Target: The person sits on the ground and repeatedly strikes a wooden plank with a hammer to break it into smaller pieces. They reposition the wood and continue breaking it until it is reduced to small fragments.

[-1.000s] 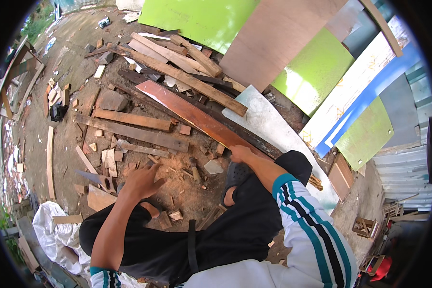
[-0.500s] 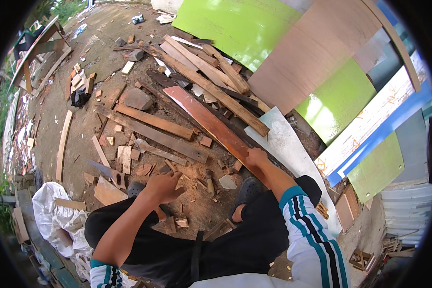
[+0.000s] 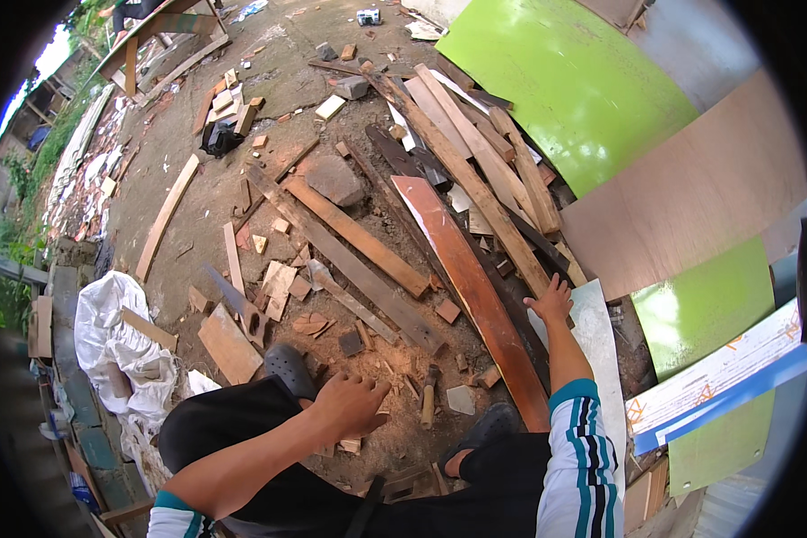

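At frame centre the right hand, grip spread flat, presses a long reddish-brown plank; the left hand, fingers loosely open, holds nothing.

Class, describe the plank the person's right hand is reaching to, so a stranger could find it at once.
Start at the big green panel and look below it to the heap of grey timbers. The right hand rests beside a long reddish-brown plank running diagonally toward the person's feet. Its glossy red-brown face marks it out from the dull, weathered boards around it.
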Motion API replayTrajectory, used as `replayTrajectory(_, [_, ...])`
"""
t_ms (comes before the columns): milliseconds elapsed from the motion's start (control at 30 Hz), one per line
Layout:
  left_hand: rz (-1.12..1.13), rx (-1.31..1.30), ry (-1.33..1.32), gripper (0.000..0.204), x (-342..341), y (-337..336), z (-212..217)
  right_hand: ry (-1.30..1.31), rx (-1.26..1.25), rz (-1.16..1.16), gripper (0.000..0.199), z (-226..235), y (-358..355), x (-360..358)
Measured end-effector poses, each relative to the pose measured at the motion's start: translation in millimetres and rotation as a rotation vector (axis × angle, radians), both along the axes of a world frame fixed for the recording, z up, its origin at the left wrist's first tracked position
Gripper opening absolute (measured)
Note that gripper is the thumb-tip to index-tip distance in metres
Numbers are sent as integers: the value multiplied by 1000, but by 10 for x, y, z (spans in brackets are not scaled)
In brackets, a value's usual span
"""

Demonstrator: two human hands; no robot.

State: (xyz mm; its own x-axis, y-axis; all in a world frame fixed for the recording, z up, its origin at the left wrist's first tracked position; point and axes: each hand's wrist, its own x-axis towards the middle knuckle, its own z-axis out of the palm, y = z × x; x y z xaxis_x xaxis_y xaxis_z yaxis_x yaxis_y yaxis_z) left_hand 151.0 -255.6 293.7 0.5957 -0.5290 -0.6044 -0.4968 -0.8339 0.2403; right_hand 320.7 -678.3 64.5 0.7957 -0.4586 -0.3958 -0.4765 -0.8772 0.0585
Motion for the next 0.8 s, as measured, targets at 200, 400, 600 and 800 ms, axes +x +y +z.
replayTrajectory(200, [45,-23,-6,55,12,3,-60,16,187,65,96,-261,-260,354])
replayTrajectory(400, [63,-43,-40,52,-18,-10,-53,-58,95,323,73,-45,-127,187])
replayTrajectory(600, [36,-50,-107,51,-41,-70,17,-250,122,334,63,650,215,34])
replayTrajectory(800, [107,-163,-160,60,201,-100,358,-373,-129,455,50,2064,35,-288])
